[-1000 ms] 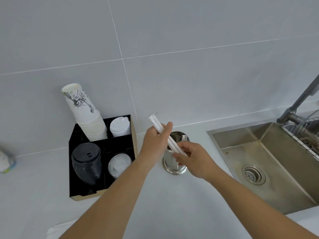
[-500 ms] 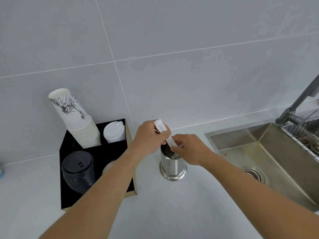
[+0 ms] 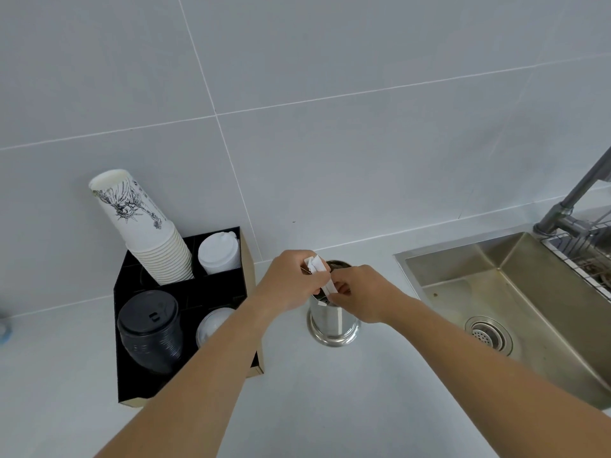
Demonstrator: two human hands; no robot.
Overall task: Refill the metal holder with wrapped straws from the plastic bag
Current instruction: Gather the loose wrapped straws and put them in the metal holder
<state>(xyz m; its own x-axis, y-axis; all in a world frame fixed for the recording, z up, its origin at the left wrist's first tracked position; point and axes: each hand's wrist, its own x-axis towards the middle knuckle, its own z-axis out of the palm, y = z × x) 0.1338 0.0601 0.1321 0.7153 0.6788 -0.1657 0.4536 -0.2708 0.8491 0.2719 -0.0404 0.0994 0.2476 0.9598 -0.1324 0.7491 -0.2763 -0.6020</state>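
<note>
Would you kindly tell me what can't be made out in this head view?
- Inside of the metal holder: covered by the left hand and right hand.
- Number of wrapped straws: hidden within the grip.
- Plastic bag: not in view.
- Faucet: cut off by the right edge.

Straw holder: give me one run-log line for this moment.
step: loading | left hand: gripping wrapped straws | right hand: gripping straws lower down | metal holder: upright on counter, straws partly inside | plastic bag: not visible

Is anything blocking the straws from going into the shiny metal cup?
Nothing visible does. The left hand and right hand hold the wrapped straws right over the metal holder, whose mouth is open, with some straws already inside.
</note>
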